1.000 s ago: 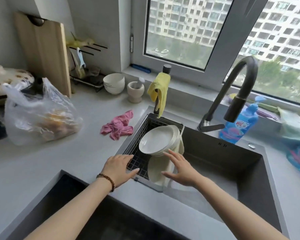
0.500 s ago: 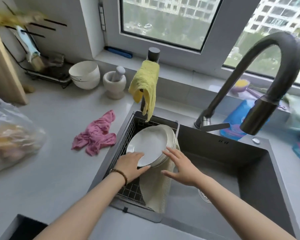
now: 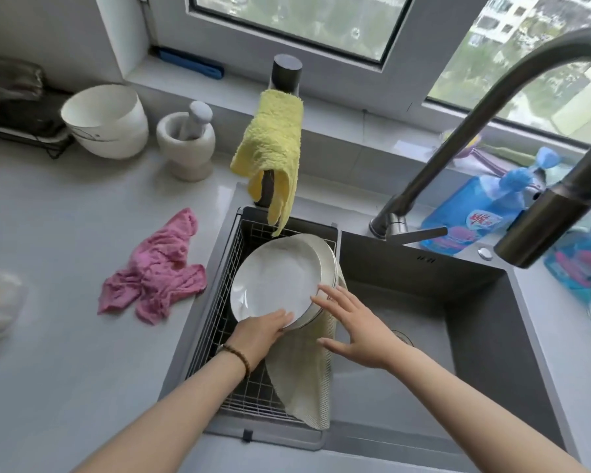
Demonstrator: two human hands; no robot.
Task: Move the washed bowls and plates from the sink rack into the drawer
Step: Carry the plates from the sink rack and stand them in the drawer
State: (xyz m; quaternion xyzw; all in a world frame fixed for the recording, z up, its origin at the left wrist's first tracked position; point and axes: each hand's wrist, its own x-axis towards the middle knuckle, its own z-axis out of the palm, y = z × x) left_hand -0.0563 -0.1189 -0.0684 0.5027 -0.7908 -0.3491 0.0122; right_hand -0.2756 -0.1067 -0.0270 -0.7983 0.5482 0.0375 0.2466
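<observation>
Status: early, nothing moved yet as far as I can see.

- Stack of white plates (image 3: 277, 278) sits in the wire sink rack (image 3: 219, 339), tilted, directly ahead of both hands. No plate has left the rack.
- Left hand (image 3: 260, 331) is on the near rim of the top plate, one digit lying over the rim. The rest are hidden by the hand and the rim, so I cannot tell if it is a real pinch or just contact.
- Right hand (image 3: 355, 331) has its fingers spread and fairly straight, with the fingertips (image 3: 321, 290) touching the stack's right edge. It holds nothing.
- A pale mesh cloth (image 3: 304, 384) drapes over the rack wall under and between the hands, beneath the plates.
- No bowls visible in the rack. Two stacked white bowls (image 3: 106, 121) stand on the counter well beyond the left hand, beside a mortar and pestle (image 3: 186, 141). I can't say they belong to the task.
- A pink rag (image 3: 157, 271) lies on the counter left of the left hand. The faucet (image 3: 492, 124) arcs above the right hand.
- Drawer is not in frame.

Judgement: this is the grasp step on the first plate or the whole stack. Lift, carry and placement are all left. The stack is wet-looking and tilted, so it could slip.
</observation>
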